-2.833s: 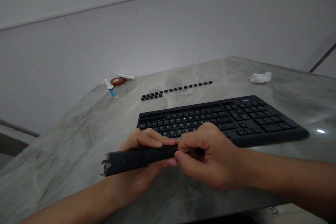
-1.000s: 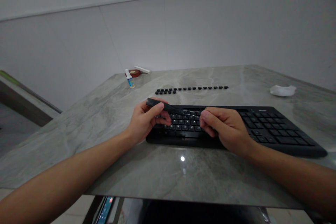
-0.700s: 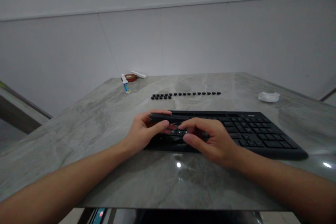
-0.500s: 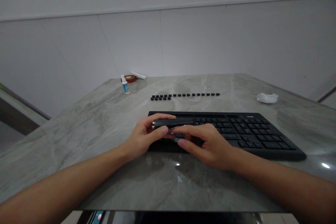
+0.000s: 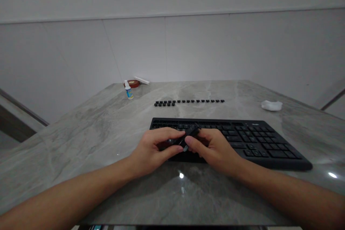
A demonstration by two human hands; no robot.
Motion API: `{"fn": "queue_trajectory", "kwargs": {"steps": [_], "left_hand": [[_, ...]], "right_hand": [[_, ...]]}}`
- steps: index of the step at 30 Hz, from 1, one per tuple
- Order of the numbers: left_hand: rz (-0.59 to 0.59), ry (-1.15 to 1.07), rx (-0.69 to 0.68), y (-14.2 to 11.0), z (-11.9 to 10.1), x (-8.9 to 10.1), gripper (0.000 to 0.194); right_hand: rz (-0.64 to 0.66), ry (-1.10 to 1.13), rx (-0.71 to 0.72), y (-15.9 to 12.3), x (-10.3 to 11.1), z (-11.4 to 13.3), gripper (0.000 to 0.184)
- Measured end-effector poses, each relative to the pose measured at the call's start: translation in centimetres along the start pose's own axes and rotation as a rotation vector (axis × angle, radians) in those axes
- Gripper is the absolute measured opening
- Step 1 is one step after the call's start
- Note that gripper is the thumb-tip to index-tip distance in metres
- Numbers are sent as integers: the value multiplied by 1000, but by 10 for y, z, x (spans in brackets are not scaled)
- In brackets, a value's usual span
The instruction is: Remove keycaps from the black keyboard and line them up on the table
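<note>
A black keyboard lies on the grey marble table. My left hand and my right hand meet over the keyboard's left front part. Both pinch a long black bar-shaped key, which tilts up to the right between my fingertips, just above the keys. Fingers of both hands are curled closed around it. Whether the bar touches the keyboard is hidden by my fingers.
A row of several loose black keycaps lies behind the keyboard. At the back left stand a small white and blue bottle, a brown tape roll and a white strip. A crumpled white cloth lies at the right.
The black bar came from near my body out over the keyboard, then down toward its front left rows. It now looks shorter and tilted. My hands have drawn close together.
</note>
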State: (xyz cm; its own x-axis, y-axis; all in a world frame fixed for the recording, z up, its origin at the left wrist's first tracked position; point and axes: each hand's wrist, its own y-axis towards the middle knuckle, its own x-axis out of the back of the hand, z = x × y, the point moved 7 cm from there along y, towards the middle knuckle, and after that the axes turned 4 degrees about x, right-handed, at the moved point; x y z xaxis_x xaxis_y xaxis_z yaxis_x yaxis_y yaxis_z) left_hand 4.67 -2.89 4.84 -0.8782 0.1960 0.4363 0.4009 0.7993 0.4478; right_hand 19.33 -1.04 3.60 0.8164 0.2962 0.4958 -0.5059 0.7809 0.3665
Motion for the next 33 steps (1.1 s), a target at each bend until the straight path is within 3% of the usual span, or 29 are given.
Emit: {"fn": "queue_trajectory", "kwargs": {"steps": [3, 7, 12, 18, 25, 33], "left_hand": [[40, 66, -94, -1, -9, -2, 36], [73, 103, -81, 0, -9, -4, 42], [16, 125, -105, -1, -13, -3, 34], [61, 188, -85, -1, -13, -12, 25], [-87, 281, -190, 0, -18, -15, 25], [-171, 344, -247, -1, -16, -11, 34]], "right_hand": [[3, 109, -44, -1, -2, -5, 37], [9, 217, -93, -2, -4, -13, 36], [14, 69, -25, 0, -3, -7, 38], [-8, -110, -10, 1, 0, 2, 37], [26, -113, 11, 2, -2, 2, 32], [51, -118, 23, 1, -7, 9, 24]]}}
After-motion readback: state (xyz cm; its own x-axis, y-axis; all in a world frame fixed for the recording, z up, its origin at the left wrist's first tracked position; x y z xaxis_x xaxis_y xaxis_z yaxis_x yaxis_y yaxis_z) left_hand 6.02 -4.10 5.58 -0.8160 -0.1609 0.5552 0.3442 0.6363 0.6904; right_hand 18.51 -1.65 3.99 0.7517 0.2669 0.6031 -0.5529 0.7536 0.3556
